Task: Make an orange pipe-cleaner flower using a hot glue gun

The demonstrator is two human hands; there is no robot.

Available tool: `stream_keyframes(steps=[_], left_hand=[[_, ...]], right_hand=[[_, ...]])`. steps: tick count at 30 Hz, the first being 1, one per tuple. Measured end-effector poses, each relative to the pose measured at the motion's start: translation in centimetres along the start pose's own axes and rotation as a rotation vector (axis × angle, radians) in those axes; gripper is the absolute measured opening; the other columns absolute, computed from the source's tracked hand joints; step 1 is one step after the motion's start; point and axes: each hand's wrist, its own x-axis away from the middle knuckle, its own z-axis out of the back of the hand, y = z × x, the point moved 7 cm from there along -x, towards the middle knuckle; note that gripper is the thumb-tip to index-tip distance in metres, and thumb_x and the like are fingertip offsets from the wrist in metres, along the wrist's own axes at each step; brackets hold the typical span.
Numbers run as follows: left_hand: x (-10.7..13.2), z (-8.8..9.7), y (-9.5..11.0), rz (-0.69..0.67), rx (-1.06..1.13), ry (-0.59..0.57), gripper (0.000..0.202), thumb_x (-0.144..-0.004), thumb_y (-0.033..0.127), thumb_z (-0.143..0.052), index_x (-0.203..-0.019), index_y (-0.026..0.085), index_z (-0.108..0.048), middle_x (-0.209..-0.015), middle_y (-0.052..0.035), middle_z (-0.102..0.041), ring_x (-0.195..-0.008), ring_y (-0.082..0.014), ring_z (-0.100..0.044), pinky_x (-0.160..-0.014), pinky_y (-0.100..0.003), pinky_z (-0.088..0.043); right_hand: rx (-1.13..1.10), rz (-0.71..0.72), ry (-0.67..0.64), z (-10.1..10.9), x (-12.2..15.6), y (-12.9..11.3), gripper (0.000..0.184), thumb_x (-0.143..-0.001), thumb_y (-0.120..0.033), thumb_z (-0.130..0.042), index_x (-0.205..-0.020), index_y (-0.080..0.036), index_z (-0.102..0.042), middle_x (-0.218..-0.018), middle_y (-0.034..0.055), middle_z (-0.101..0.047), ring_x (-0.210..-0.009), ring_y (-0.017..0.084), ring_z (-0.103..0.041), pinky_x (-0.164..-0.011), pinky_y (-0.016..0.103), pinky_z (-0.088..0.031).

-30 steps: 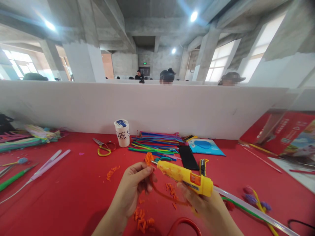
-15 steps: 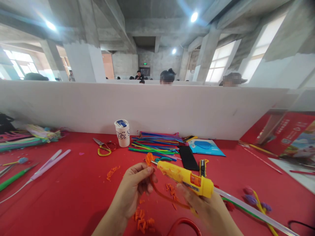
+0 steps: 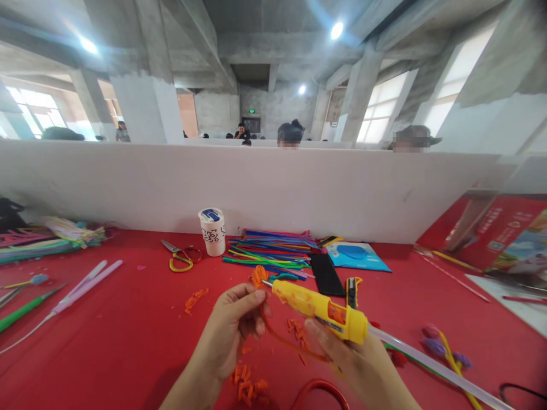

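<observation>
My left hand [image 3: 233, 330] is closed in a pinch on an orange pipe-cleaner piece [image 3: 258, 277], whose curled tip sticks up above my thumb and whose stem trails down toward the table. My right hand [image 3: 359, 364] grips a yellow glue gun [image 3: 320, 307] with a clear glue stick [image 3: 431, 364] running out of its back. The gun's metal nozzle touches the orange tip. Orange cut bits [image 3: 248, 387] lie on the red table [image 3: 106, 330] under my hands.
Behind my hands lie a bundle of coloured pipe cleaners [image 3: 269, 250], a white cup [image 3: 212, 230], scissors [image 3: 182, 256], a black case [image 3: 327, 273], a yellow utility knife [image 3: 352, 290] and a blue packet [image 3: 356, 254]. A white partition [image 3: 273, 188] backs the table. People sit beyond it.
The glue gun and both hands have shifted very slightly; otherwise nothing has visibly changed.
</observation>
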Motion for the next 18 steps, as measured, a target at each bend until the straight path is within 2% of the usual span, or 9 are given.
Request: stream_keyframes(steps=[5, 13, 18], left_hand=[[0.1, 0.0, 0.0, 0.004, 0.005, 0.009, 0.018, -0.07, 0.021, -0.064, -0.057, 0.013, -0.053, -0.049, 0.0025, -0.061, -0.032, -0.0015, -0.046, -0.032, -0.01, -0.031], [0.1, 0.2, -0.2, 0.023, 0.017, 0.006, 0.017, -0.069, 0.021, -0.065, -0.058, 0.013, -0.054, -0.049, 0.0025, -0.061, -0.032, -0.0013, -0.046, -0.032, -0.01, -0.031], [0.0, 0.1, -0.3, 0.024, 0.019, -0.013, 0.017, -0.071, 0.021, -0.064, -0.059, 0.013, -0.054, -0.049, 0.0026, -0.061, -0.033, -0.0013, -0.046, -0.032, -0.01, -0.031]], right_hand=[[-0.086, -0.034, 0.001, -0.2, 0.0, 0.1, 0.033, -0.069, -0.049, -0.052, -0.062, -0.018, -0.059, -0.058, 0.0008, -0.06, -0.062, 0.017, -0.058, -0.056, 0.019, -0.047], [0.002, -0.04, 0.047, 0.3, 0.2, 0.7, 0.031, -0.069, -0.048, -0.055, -0.062, -0.018, -0.061, -0.049, -0.0006, -0.054, -0.051, 0.014, -0.053, -0.045, 0.018, -0.043], [0.051, -0.017, 0.058, 0.2, 0.1, 1.2, 0.034, -0.07, -0.049, -0.053, -0.061, -0.018, -0.061, -0.055, 0.0014, -0.058, -0.056, 0.016, -0.055, -0.046, 0.019, -0.043]])
